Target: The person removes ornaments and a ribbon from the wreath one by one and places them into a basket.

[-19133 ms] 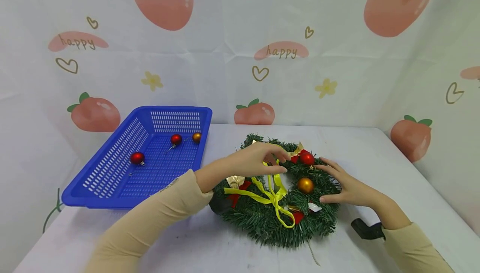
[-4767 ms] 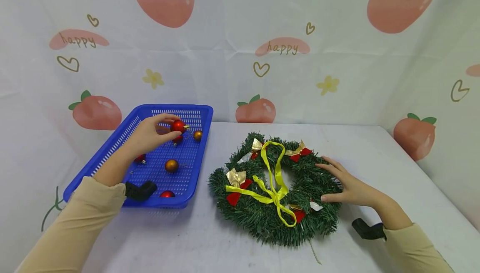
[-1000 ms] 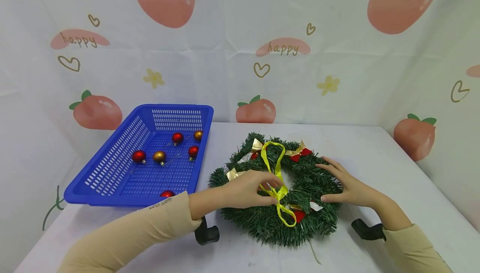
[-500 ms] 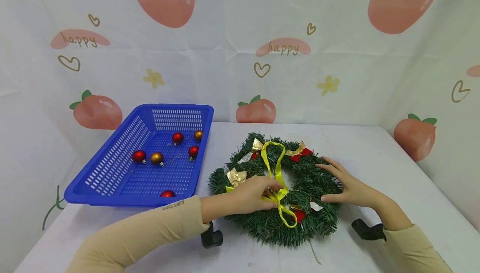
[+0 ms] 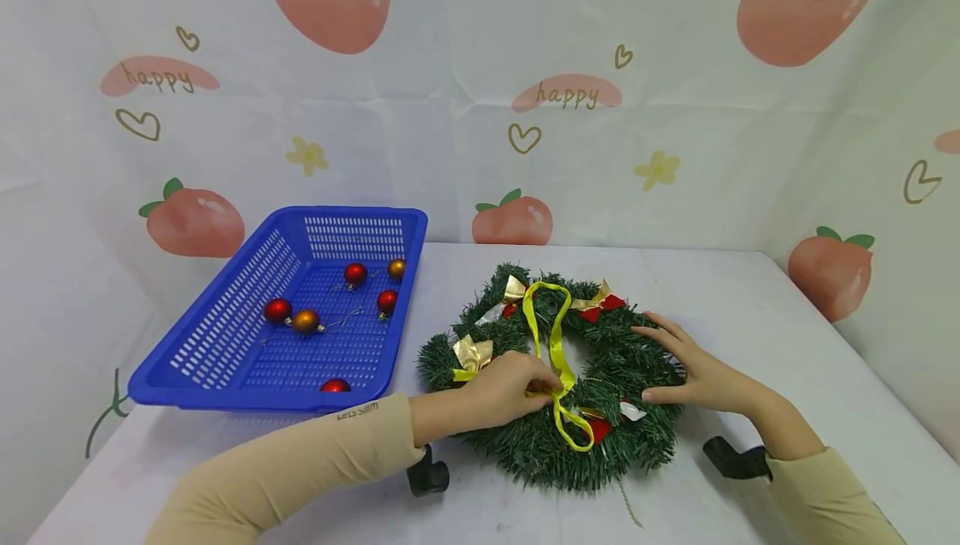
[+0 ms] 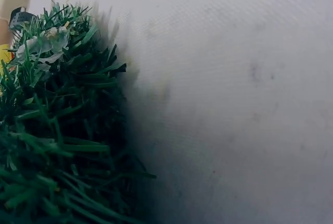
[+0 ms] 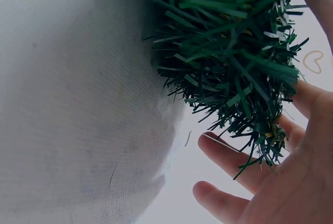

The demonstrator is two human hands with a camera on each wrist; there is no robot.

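Observation:
A green Christmas wreath [image 5: 517, 462] lies on the white table, with gold and red bows and a yellow ribbon [image 5: 558, 345] laid over its middle. My left hand [image 5: 498, 395] reaches across the wreath's left side, fingertips curled together and pinching the ribbon near its knot. Those fingertips are out of the left wrist view, where only wreath needles [image 6: 62, 125] and tablecloth show. At the wreath's right edge rests my right hand [image 5: 697, 374], fingers spread. In the right wrist view its fingers [image 7: 234, 161] reach loosely beneath the needles.
A blue plastic basket [image 5: 217, 399] stands on the left of the table. It holds several red baubles [image 5: 356, 274] and gold baubles [image 5: 306, 322] with wire hooks. A thin cord [image 5: 628, 505] trails from the wreath's front. A printed white cloth [image 5: 450, 112] hangs behind.
Earlier, my left hand held a red bauble above the basket; red and gold baubles on the wreath are gone. Lately it has closed on the ribbon. One gold bauble rolled left; my right hand stayed.

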